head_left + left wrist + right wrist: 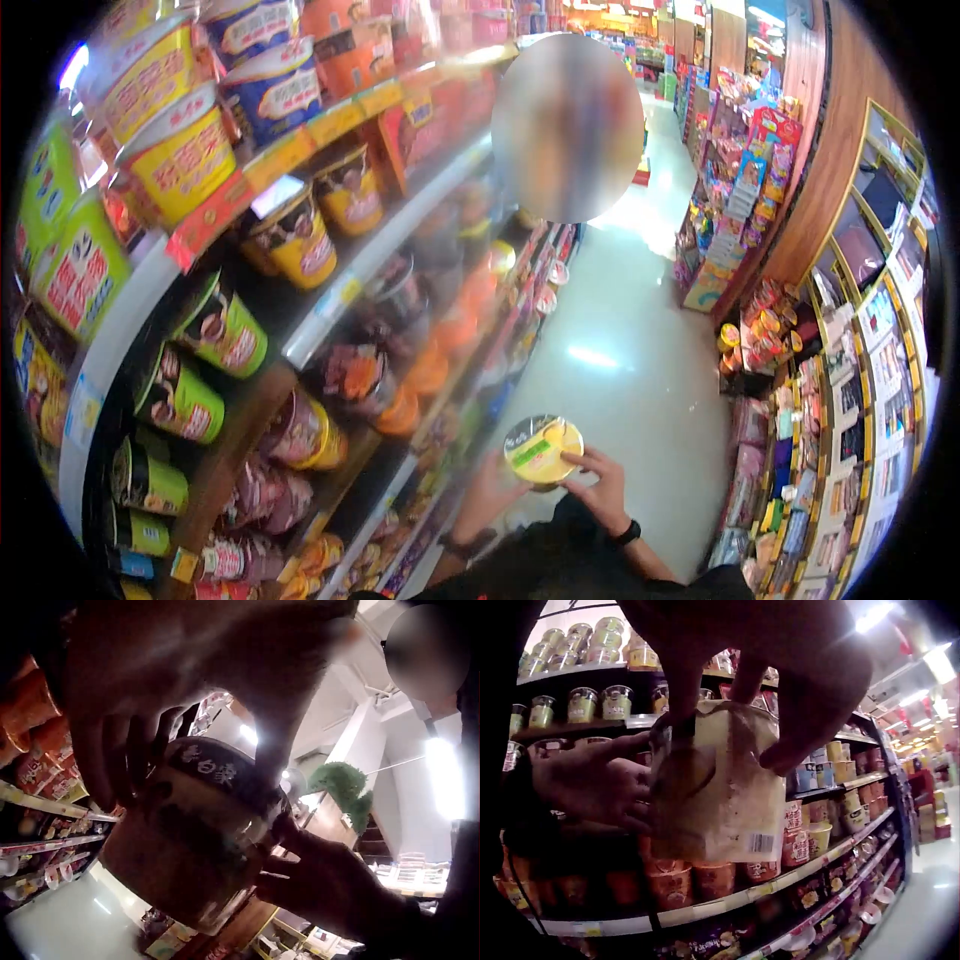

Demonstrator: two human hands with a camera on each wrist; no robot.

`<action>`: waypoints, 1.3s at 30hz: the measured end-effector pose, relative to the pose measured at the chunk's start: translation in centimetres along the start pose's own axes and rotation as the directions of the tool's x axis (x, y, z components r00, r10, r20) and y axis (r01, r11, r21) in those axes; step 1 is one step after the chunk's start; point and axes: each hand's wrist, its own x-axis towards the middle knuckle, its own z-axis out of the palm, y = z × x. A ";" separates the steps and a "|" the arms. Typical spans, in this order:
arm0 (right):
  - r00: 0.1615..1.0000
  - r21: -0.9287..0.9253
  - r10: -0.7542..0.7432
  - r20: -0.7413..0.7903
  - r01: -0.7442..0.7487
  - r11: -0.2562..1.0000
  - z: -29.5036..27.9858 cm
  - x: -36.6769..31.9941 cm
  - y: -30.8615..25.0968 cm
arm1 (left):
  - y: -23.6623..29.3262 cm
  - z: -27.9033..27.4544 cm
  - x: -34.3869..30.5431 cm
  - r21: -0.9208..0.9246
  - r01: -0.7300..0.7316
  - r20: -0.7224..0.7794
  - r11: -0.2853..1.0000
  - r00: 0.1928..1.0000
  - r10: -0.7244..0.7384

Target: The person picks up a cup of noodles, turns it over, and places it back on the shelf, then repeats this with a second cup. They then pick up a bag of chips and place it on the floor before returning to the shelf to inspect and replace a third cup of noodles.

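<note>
An instant noodle cup (545,448) with a round black-and-yellow lid and a green strip is held in front of the body, over the aisle. My left hand (490,500) grips its near left side, with fingers and thumb spread around the wall in the left wrist view. From the other side my right hand (600,490) holds the rim between thumb and fingers. In the right wrist view the pale cup (735,802) shows a barcode low on its wall. Dark lettering space near the lid carries white characters in the left wrist view.
Shelves (370,230) packed with noodle cups run along the left. Green cups (222,325) stand near on a middle shelf. A rack of packaged snacks (745,180) and shelves of goods (850,400) line the right. A pale shiny floor (610,350) lies between them; a blurred area covers part of the aisle.
</note>
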 end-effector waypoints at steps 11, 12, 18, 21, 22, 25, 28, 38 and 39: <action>0.885 0.027 0.178 0.430 -0.210 0.977 -2.9 17.4 13.5 | 0.5 3.8 18.5 -0.042 -0.027 -0.061 0.999 0.998 0.024; 0.854 0.098 0.198 0.481 -0.277 0.956 -4.6 19.8 15.1 | 2.1 4.6 20.8 -0.040 -0.015 -0.066 0.999 0.998 0.012; 0.995 0.088 0.100 -0.006 -0.099 0.991 -10.7 30.1 17.3 | 9.9 10.1 33.0 -0.073 0.072 0.021 0.995 0.997 -0.071; 0.995 0.037 0.083 -0.058 -0.081 0.996 -14.0 34.9 18.9 | 9.4 13.4 39.0 -0.159 0.015 0.011 0.987 1.000 -0.014; 0.995 0.019 0.089 -0.051 -0.088 0.996 -14.3 36.4 19.1 | 9.6 13.7 40.5 -0.161 -0.001 -0.001 0.987 1.000 0.001; 0.984 0.172 0.160 -0.078 -0.144 0.974 -14.4 41.2 20.6 | 11.7 13.6 45.6 -0.129 0.017 -0.018 0.992 1.000 -0.020; 0.970 0.289 0.231 -0.081 -0.199 0.936 -13.7 46.2 22.6 | 11.6 13.2 51.7 -0.085 0.026 -0.004 0.996 1.000 -0.027; 0.977 0.219 0.196 -0.085 -0.174 0.960 -15.7 68.8 27.9 | 10.9 13.6 75.5 -0.141 -0.106 -0.063 0.984 0.993 0.098; 0.976 0.205 0.209 -0.068 -0.191 0.960 -16.1 71.1 28.7 | 11.2 13.6 78.0 -0.136 -0.093 -0.054 0.986 0.995 0.086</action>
